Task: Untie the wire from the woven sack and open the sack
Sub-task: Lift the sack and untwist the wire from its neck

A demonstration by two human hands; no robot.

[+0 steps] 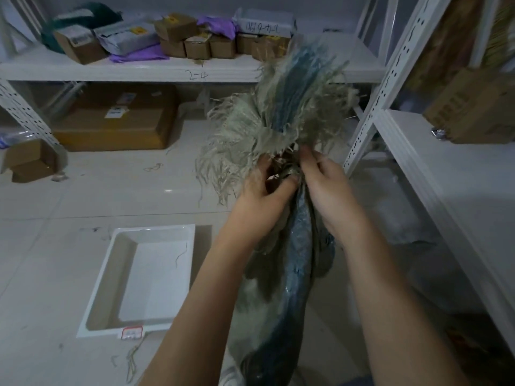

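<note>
A grey-and-blue woven sack (299, 254) stands upright in front of me, its neck bunched tight. Above the neck its frayed mouth (281, 112) fans out in loose pale fibres. My left hand (264, 196) grips the neck from the left, thumb across the front. My right hand (326, 188) holds the neck from the right, fingertips pinched at the tie. A thin dark wire (278, 175) shows only as a small piece between the two hands; most of it is hidden by fingers and fibres.
A white rectangular tray (111, 288) lies on the tiled floor at lower left, with a short wire piece in it. White metal shelving (390, 79) stands close on the right and behind, loaded with cardboard boxes (117, 121) and parcels. A small open box (28, 160) sits far left.
</note>
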